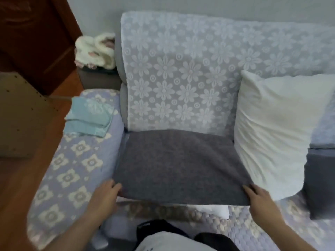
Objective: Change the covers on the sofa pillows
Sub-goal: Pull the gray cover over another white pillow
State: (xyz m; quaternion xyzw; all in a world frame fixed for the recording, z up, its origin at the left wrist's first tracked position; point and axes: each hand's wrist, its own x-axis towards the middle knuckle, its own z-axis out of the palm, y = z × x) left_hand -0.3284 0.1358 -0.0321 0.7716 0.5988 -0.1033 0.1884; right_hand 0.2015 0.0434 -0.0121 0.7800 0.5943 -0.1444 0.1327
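Left fingers [116,185] | right fingers [249,190] | both pinch grey cover [181,163] corners | no legible writing

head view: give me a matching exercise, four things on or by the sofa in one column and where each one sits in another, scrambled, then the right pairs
Things:
1. grey pillow cover
2. white pillow
3. folded teal cloth
4. fluffy white plush

Places:
A. on the sofa's patterned armrest
B. leaning against the lace-covered backrest
C. held at its near corners by the left hand and right hand
D. on the dark stand beside the sofa

Pairs: 1-C, 2-B, 3-A, 4-D
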